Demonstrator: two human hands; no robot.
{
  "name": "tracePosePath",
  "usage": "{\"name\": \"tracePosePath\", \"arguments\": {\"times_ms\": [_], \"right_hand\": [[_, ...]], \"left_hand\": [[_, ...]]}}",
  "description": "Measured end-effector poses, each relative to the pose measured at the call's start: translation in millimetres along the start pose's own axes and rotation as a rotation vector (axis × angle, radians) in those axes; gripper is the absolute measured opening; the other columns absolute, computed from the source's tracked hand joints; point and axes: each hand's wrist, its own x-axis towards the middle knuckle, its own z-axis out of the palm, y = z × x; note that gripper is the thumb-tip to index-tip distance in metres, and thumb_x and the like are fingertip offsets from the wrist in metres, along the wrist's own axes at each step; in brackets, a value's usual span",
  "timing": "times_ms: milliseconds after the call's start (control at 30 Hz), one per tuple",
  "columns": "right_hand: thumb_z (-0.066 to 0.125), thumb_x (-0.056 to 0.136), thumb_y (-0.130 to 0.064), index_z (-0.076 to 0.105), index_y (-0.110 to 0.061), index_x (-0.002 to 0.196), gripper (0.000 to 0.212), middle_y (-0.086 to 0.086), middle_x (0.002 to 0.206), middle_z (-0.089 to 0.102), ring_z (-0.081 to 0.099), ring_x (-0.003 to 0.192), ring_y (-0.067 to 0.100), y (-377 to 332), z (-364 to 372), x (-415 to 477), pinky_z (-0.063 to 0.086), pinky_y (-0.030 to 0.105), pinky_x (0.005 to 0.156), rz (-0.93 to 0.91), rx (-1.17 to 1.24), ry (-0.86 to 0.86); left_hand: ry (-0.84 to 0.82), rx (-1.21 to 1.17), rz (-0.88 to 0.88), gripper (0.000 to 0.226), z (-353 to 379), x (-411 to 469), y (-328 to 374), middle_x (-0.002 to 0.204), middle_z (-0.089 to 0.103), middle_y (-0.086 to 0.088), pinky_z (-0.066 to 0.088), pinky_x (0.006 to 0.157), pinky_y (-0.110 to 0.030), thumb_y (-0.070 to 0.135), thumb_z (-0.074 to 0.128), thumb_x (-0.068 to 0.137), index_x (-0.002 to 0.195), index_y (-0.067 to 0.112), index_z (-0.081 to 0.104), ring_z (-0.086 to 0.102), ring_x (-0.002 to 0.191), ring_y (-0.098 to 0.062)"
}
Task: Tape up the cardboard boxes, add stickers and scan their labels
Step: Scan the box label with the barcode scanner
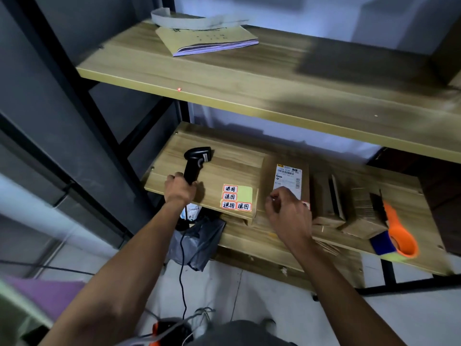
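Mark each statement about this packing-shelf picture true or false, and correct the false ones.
1. The left hand grips the scanner. True.
2. The sticker sheet shows four stickers. True.
3. The red dot lands on the sticker sheet. False: it lands on the front edge of the upper shelf.
4. The tape dispenser lies left of the scanner. False: it lies far right on the lower shelf.
5. A booklet lies on the upper shelf. True.
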Motion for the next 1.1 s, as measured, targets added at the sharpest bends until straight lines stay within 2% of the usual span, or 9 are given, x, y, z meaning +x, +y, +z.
{"name": "tracePosePath", "arguments": {"times_ms": [67, 200, 400, 500, 667, 867, 933, 1033, 1100], "right_hand": [[0.067, 0.088, -0.025, 0.061, -0.021, 0.088, 0.007, -0.001, 0.082, 0.072, 0.068, 0.065, 0.029, 0, 3, -3, 0.051, 0.034, 0.057, -0.018, 0.001, -0.004], [0.073, 0.084, -0.019, 0.064, -0.019, 0.083, 0.009, 0.000, 0.073, 0.071, 0.066, 0.056, 0.025, 5, 4, -7, 0.038, 0.024, 0.052, -0.051, -0.037, 0.010], [0.073, 0.083, -0.017, 0.064, -0.016, 0.082, 0.009, 0.006, 0.075, 0.073, 0.068, 0.057, 0.029, 18, 9, -12, 0.040, 0.026, 0.055, -0.097, -0.102, 0.002], [0.077, 0.081, -0.014, 0.065, -0.016, 0.083, 0.013, 0.006, 0.075, 0.073, 0.068, 0.057, 0.029, 18, 8, -13, 0.037, 0.025, 0.057, -0.071, -0.100, -0.008], [0.074, 0.084, -0.016, 0.064, -0.016, 0.084, 0.010, 0.004, 0.075, 0.072, 0.069, 0.062, 0.031, 17, 7, -11, 0.036, 0.026, 0.058, -0.027, -0.088, -0.044], [0.072, 0.087, -0.020, 0.067, -0.016, 0.088, 0.006, 0.004, 0.079, 0.073, 0.070, 0.065, 0.029, 18, 6, -9, 0.034, 0.024, 0.060, -0.004, -0.093, -0.079], [0.071, 0.086, -0.020, 0.067, -0.016, 0.087, 0.005, 0.004, 0.077, 0.073, 0.070, 0.065, 0.030, 19, 7, -9, 0.036, 0.025, 0.059, 0.010, -0.081, -0.077], [0.067, 0.089, -0.022, 0.066, -0.017, 0.089, 0.005, 0.004, 0.081, 0.073, 0.070, 0.071, 0.031, 19, 6, -8, 0.039, 0.028, 0.060, 0.039, -0.053, -0.109], [0.065, 0.091, -0.024, 0.066, -0.018, 0.091, 0.005, 0.003, 0.084, 0.073, 0.069, 0.077, 0.030, 19, 4, -7, 0.040, 0.029, 0.061, 0.069, -0.020, -0.140]], "left_hand": [[-0.030, 0.008, -0.006, 0.052, 0, 7, 1, 0.131, 0.050, -0.024, 0.039, 0.107, -0.041, 0.038, 0.065, 0.094, 0.129, 0.002, 0.054, 0.049, 0.124, -0.041], [-0.054, 0.023, -0.018, 0.053, 3, 18, 7, 0.132, 0.052, -0.023, 0.038, 0.107, -0.041, 0.039, 0.063, 0.096, 0.130, 0.001, 0.052, 0.049, 0.126, -0.039], [-0.035, -0.018, -0.060, 0.054, 2, 29, 14, 0.134, 0.052, -0.022, 0.041, 0.108, -0.042, 0.041, 0.061, 0.097, 0.131, 0.002, 0.050, 0.048, 0.127, -0.038], [-0.056, -0.038, -0.074, 0.055, 3, 31, 16, 0.133, 0.052, -0.020, 0.042, 0.108, -0.042, 0.040, 0.066, 0.093, 0.132, 0.005, 0.049, 0.049, 0.127, -0.037], [-0.088, -0.127, -0.105, 0.057, 3, 32, 21, 0.130, 0.053, -0.015, 0.045, 0.105, -0.039, 0.033, 0.076, 0.085, 0.130, 0.009, 0.053, 0.057, 0.119, -0.036], [-0.095, -0.276, -0.093, 0.061, 10, 18, 22, 0.123, 0.064, -0.016, 0.047, 0.103, -0.041, 0.025, 0.082, 0.079, 0.124, 0.005, 0.046, 0.059, 0.118, -0.036], [-0.132, -0.333, -0.111, 0.064, 10, 15, 24, 0.116, 0.066, -0.014, 0.052, 0.096, -0.039, 0.025, 0.086, 0.074, 0.121, 0.006, 0.046, 0.063, 0.108, -0.033], [-0.318, -0.641, -0.141, 0.064, 6, 9, 28, 0.099, 0.075, -0.018, 0.059, 0.070, -0.046, 0.016, 0.089, 0.063, 0.115, -0.001, 0.056, 0.074, 0.081, -0.033], [-0.400, -0.798, -0.120, 0.037, -1, -5, 40, 0.092, 0.076, -0.022, 0.057, 0.065, -0.047, 0.002, 0.081, 0.073, 0.105, -0.006, 0.065, 0.074, 0.071, -0.034]]}}
